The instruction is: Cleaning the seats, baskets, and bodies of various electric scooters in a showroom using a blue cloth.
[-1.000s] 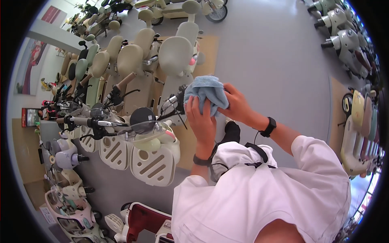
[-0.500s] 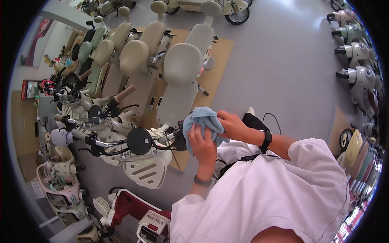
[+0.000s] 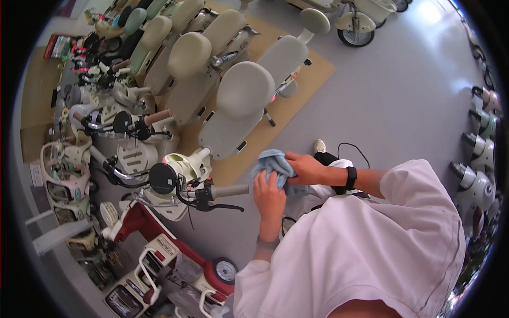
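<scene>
The person's left hand (image 3: 269,199) and right hand (image 3: 312,168) shared one bunched blue cloth (image 3: 273,164). The left fingers lay bent over its near face, slightly spread; the right fingers were drawn close together on its right-hand edge. The thumbs and the underside of the cloth were hidden, so how firmly it was gripped could not be told.

Just left of the left fingers, apparently not touching them, was the end of a grey handlebar grip (image 3: 229,191). A black brake lever (image 3: 225,208) pointed toward the left hand from below that grip, and farther left sat a round black mirror (image 3: 163,178). Beyond the fingertips, up and to the left, stood a pale scooter seat (image 3: 245,90).

The likeliest trouble was a snag: a loose fold, swung leftward, could have hooked on the lever tip, and a pull then might have turned the handlebar. A quick sideways move of the left hand could have knocked its knuckles on the grip end. If the left fingers opened while the right held only an edge, the cloth might have slipped to the floor. A thin black cable (image 3: 354,148), looping beyond the right fingers near a pale shoe (image 3: 319,146), could have caught a foot during a step.
</scene>
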`<state>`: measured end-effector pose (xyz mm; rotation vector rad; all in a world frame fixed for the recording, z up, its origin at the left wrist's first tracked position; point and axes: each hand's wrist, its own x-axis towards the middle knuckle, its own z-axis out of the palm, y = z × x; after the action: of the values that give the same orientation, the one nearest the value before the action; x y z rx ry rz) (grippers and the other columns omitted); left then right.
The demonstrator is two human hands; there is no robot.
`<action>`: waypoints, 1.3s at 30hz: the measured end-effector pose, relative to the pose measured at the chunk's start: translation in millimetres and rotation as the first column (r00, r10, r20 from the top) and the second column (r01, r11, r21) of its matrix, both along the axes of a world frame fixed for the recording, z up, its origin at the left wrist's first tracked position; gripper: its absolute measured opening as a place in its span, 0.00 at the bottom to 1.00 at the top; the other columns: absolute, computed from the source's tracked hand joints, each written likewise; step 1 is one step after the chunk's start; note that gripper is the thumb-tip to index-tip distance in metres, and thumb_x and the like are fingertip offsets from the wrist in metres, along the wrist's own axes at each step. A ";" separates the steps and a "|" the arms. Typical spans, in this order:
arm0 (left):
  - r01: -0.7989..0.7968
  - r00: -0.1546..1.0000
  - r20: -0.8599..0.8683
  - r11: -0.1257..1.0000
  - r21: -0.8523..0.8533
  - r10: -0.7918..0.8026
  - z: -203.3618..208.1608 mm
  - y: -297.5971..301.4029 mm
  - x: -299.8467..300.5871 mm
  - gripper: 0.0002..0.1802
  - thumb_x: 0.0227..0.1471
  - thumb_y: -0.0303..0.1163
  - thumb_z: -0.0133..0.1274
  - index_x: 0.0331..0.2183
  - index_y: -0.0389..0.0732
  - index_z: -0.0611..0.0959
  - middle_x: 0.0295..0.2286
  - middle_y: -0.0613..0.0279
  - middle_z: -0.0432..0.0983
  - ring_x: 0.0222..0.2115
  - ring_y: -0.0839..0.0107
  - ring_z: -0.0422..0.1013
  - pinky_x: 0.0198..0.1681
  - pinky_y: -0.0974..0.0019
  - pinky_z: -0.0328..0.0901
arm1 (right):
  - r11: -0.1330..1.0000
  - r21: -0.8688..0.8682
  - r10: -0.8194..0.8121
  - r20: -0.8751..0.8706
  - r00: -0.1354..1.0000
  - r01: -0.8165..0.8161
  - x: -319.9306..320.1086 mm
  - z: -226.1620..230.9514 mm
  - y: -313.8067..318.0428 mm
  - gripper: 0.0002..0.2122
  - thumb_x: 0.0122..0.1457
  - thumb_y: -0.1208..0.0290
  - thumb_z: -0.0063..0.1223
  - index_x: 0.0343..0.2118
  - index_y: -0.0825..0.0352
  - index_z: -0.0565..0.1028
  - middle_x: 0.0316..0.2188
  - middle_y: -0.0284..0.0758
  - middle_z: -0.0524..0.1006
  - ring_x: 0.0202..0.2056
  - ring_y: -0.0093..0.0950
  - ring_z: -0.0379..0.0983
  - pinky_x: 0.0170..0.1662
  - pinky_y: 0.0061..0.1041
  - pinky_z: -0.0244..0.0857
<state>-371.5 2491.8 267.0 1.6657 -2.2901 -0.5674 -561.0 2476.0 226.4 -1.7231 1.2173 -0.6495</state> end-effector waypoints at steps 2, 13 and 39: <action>-0.013 1.000 -0.028 1.000 0.021 0.014 -12.2 -14.7 -27.2 0.25 0.44 0.23 0.63 0.47 0.42 0.80 0.51 0.51 0.72 0.55 0.48 0.67 0.58 0.49 0.64 | 0.998 0.068 -0.008 -0.039 0.999 0.010 -28.4 -4.0 -11.8 0.22 0.49 0.67 0.66 0.48 0.64 0.74 0.49 0.42 0.73 0.45 0.46 0.75 0.47 0.40 0.73; -0.042 0.945 -0.326 0.975 -0.217 -0.032 -97.3 -195.5 -148.7 0.25 0.45 0.22 0.60 0.49 0.42 0.80 0.52 0.51 0.71 0.58 0.48 0.64 0.63 0.43 0.59 | 0.899 -0.208 -0.426 -0.212 0.880 0.385 -116.9 -42.0 -157.0 0.20 0.52 0.72 0.62 0.49 0.65 0.74 0.48 0.42 0.74 0.48 0.48 0.72 0.50 0.41 0.70; -0.624 0.778 -0.128 0.736 -0.262 0.615 -224.0 -302.5 -39.5 0.29 0.52 0.31 0.64 0.54 0.34 0.77 0.56 0.47 0.67 0.57 0.45 0.64 0.59 0.51 0.63 | 0.834 -0.484 0.202 -0.180 0.963 -0.266 32.8 -183.1 -359.6 0.25 0.53 0.57 0.59 0.52 0.64 0.74 0.65 0.40 0.64 0.69 0.44 0.54 0.69 0.47 0.52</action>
<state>-411.0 2189.3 42.9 2.0729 -1.5265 -0.0896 -528.3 2116.4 43.3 -2.3402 0.9360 -0.7685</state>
